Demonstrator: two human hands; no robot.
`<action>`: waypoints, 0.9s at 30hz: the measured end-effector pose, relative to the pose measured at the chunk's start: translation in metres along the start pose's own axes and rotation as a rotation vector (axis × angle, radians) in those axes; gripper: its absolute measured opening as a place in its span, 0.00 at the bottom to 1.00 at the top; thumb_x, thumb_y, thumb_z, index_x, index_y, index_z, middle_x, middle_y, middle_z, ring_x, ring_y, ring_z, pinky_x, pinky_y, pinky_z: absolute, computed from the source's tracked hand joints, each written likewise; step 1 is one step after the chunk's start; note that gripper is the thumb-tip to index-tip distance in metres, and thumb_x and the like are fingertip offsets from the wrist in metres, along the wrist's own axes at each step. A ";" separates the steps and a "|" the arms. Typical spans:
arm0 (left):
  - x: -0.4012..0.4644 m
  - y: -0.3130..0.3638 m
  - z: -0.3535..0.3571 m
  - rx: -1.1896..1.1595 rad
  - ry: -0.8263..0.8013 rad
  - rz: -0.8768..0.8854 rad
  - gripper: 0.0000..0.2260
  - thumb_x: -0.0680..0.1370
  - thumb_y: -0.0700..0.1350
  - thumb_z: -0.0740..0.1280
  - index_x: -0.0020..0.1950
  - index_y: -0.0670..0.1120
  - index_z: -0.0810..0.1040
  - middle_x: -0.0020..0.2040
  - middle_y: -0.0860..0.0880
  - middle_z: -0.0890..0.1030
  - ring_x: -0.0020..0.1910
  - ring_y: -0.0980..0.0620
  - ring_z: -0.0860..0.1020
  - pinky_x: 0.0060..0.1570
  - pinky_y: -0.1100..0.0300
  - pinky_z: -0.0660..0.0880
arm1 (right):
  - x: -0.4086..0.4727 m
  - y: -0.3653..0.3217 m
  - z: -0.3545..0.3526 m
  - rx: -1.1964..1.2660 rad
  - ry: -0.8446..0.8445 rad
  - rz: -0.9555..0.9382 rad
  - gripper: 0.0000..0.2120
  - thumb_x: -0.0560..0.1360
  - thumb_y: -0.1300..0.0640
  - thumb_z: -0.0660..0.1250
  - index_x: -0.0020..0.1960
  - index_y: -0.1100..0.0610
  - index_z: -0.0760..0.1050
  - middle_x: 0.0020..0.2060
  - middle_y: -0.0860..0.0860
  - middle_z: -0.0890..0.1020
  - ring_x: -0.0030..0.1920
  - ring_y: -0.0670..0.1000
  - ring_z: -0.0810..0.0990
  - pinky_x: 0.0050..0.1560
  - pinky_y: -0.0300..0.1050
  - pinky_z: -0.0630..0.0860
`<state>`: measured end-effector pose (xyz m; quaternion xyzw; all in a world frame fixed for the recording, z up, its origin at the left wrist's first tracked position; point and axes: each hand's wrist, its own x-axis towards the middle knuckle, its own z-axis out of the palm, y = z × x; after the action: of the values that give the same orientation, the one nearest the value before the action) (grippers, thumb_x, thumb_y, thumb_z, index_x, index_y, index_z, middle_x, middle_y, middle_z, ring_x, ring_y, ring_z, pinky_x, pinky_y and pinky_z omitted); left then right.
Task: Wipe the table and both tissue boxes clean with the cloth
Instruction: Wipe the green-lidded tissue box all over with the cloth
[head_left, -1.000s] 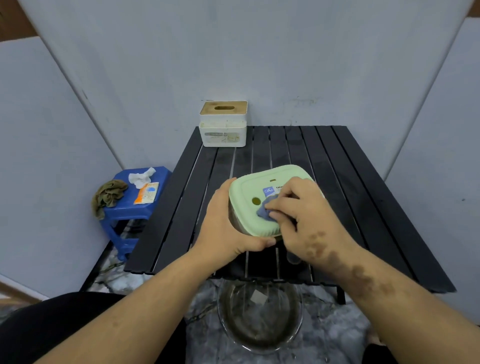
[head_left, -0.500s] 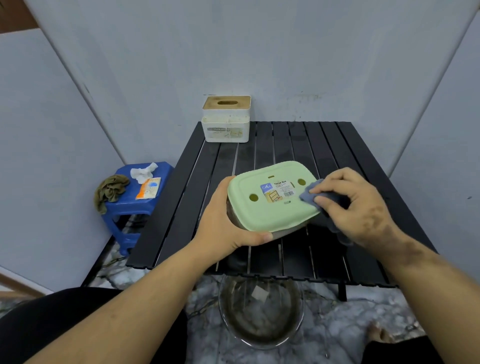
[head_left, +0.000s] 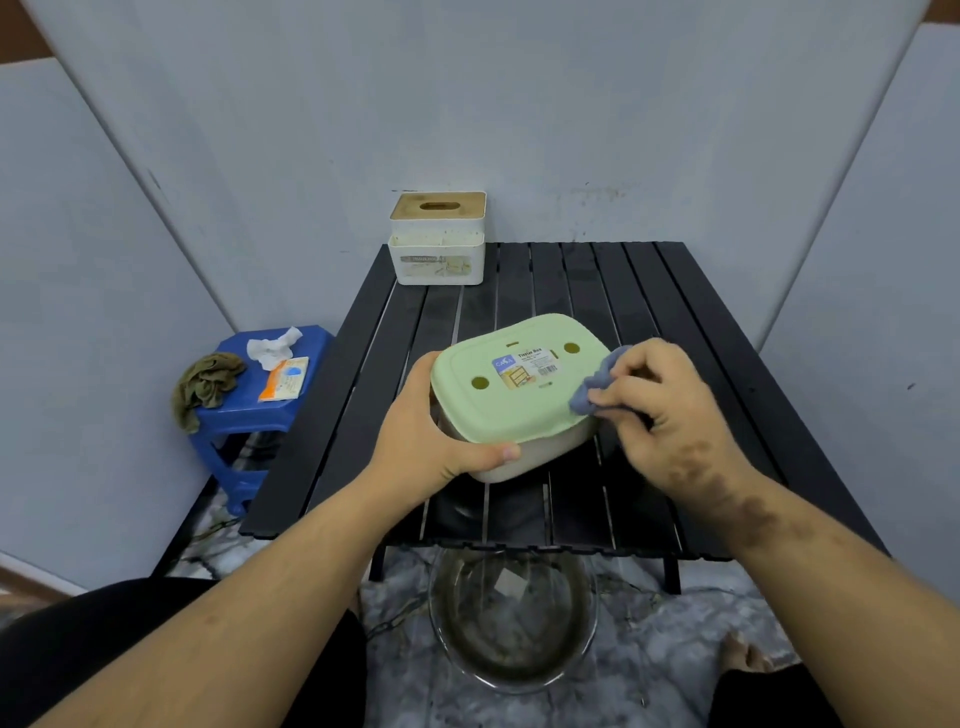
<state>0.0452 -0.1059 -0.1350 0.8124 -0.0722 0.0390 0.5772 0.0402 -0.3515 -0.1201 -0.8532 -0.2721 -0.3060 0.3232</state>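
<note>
A green tissue box (head_left: 511, 400) is held tilted above the black slatted table (head_left: 675, 322), its labelled green face turned up toward me. My left hand (head_left: 431, 441) grips its left and near side, thumb along the pale lower edge. My right hand (head_left: 670, 415) pinches a small blue-grey cloth (head_left: 597, 382) and presses it against the box's right edge. A second tissue box (head_left: 439, 239), white with a wooden slotted lid, stands at the table's far left corner.
A blue plastic stool (head_left: 244, 415) left of the table carries an olive rag (head_left: 205, 387), a crumpled white tissue (head_left: 272, 348) and an orange packet (head_left: 284, 384). A glass bowl (head_left: 511, 618) of murky water sits on the floor below the table's near edge. Grey walls close in behind and on both sides.
My right hand slid the cloth from the middle of the green face out to the box's right edge. The left hand kept its grip and the box tilted slightly.
</note>
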 end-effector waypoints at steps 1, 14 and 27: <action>0.001 -0.001 -0.001 -0.015 -0.001 -0.014 0.40 0.59 0.42 0.87 0.63 0.63 0.72 0.57 0.68 0.80 0.56 0.70 0.77 0.48 0.74 0.75 | -0.002 -0.005 0.005 -0.019 -0.024 -0.001 0.03 0.72 0.71 0.69 0.42 0.66 0.79 0.47 0.36 0.69 0.53 0.36 0.72 0.53 0.31 0.69; 0.008 -0.004 -0.004 -0.070 0.012 -0.111 0.39 0.52 0.56 0.83 0.60 0.63 0.74 0.58 0.64 0.82 0.57 0.67 0.79 0.53 0.65 0.76 | -0.008 0.011 0.011 -0.315 -0.128 -0.111 0.08 0.73 0.72 0.64 0.48 0.65 0.80 0.45 0.58 0.77 0.46 0.59 0.72 0.49 0.51 0.74; 0.008 -0.004 -0.004 0.018 0.030 -0.042 0.41 0.54 0.54 0.84 0.65 0.61 0.72 0.59 0.66 0.80 0.58 0.66 0.78 0.52 0.68 0.76 | -0.015 -0.003 0.021 -0.270 -0.104 -0.052 0.14 0.79 0.65 0.57 0.46 0.64 0.81 0.43 0.55 0.74 0.44 0.55 0.69 0.43 0.48 0.74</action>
<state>0.0533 -0.1013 -0.1358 0.8182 -0.0461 0.0396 0.5717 0.0350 -0.3386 -0.1419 -0.8963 -0.2668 -0.3035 0.1828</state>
